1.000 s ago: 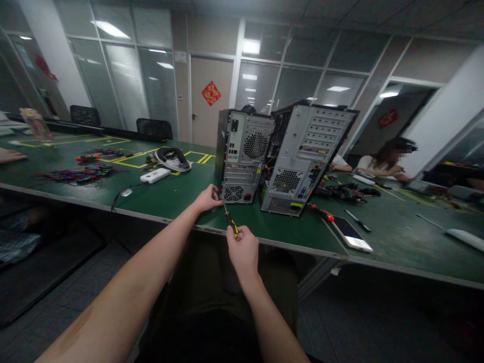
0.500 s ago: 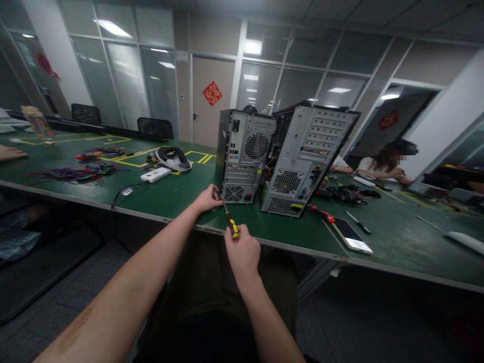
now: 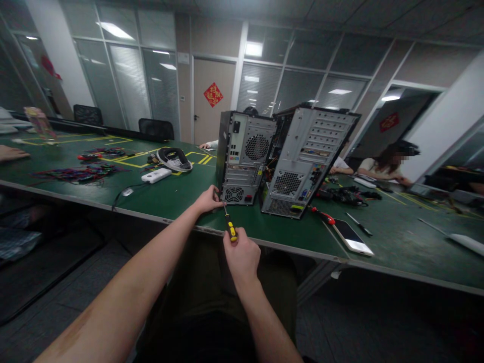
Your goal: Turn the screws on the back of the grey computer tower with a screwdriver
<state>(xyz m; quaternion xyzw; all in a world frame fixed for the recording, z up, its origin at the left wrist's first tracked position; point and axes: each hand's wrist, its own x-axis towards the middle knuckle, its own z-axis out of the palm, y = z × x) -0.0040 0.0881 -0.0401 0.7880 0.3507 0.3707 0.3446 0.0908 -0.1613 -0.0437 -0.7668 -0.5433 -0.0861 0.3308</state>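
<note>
Two computer cases stand upright on the green table (image 3: 177, 194), backs toward me: a darker one (image 3: 244, 156) on the left and a grey one (image 3: 302, 161) on the right. My right hand (image 3: 240, 254) is closed around the yellow-and-black handle of a screwdriver (image 3: 229, 225). Its shaft points up at the lower left corner of the darker case. My left hand (image 3: 207, 200) is pinched at that same corner, beside the screwdriver tip; what it pinches is too small to see.
A red-handled screwdriver (image 3: 321, 214) and a phone (image 3: 351, 237) lie right of the cases. A white device (image 3: 155, 175), a headset (image 3: 173, 158), coloured wires (image 3: 79, 173) and a cable (image 3: 126, 192) lie to the left. A seated person (image 3: 385, 164) works far right; another person's hand (image 3: 13, 153) rests far left.
My right hand has shifted slightly left and turned a little on the screwdriver handle. My left hand stays at the case corner. The view has drifted a bit.
</note>
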